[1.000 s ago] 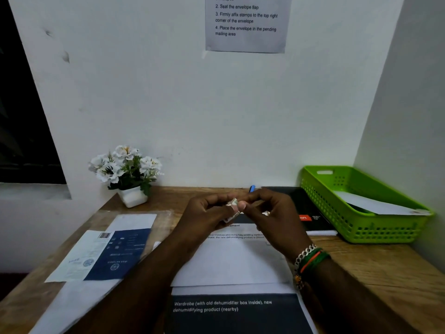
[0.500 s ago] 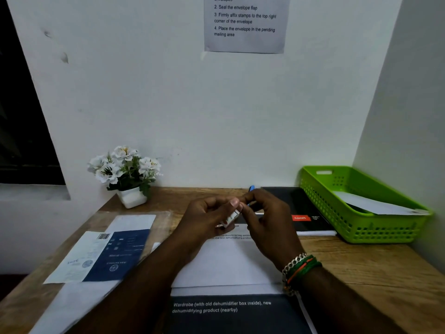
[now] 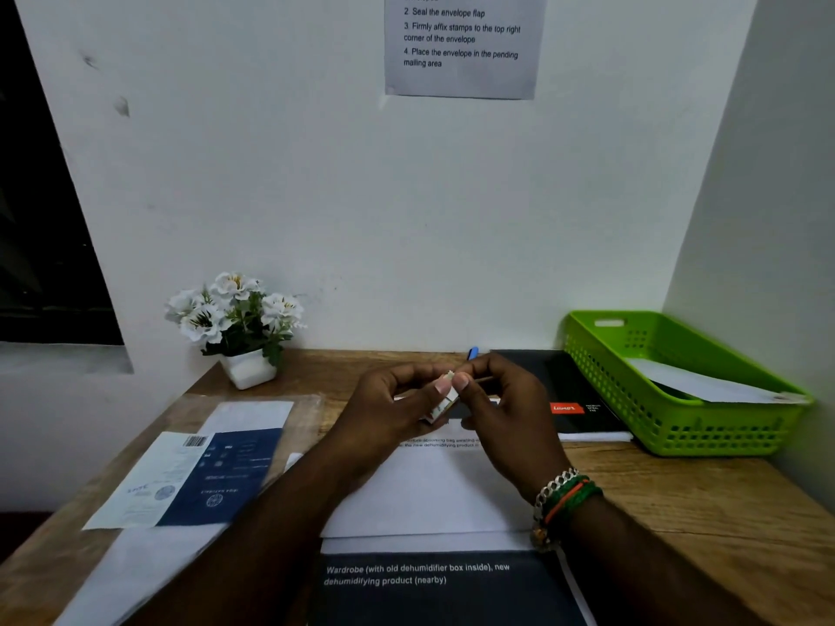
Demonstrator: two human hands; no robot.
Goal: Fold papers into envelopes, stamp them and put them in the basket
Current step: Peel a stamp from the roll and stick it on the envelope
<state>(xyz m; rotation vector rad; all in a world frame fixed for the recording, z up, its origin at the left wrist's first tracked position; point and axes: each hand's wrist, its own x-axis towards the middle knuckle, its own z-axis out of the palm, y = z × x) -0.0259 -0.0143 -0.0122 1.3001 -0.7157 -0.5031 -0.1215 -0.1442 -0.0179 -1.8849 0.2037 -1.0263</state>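
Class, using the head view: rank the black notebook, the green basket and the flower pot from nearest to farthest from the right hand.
From the right hand:
1. Black notebook, just right of it.
2. Green basket, far right by the wall.
3. Flower pot, back left, beyond the left hand.

Your left hand (image 3: 388, 413) and right hand (image 3: 506, 413) meet above the table, fingertips curled together, pinching one small item; bracelets on right wrist.

Flower pot (image 3: 247, 367) back-left on table (image 3: 677, 503), basket (image 3: 677, 426) back-right. Notebook (image 3: 574, 399) just left of basket. Envelope (image 3: 705, 385) in basket.
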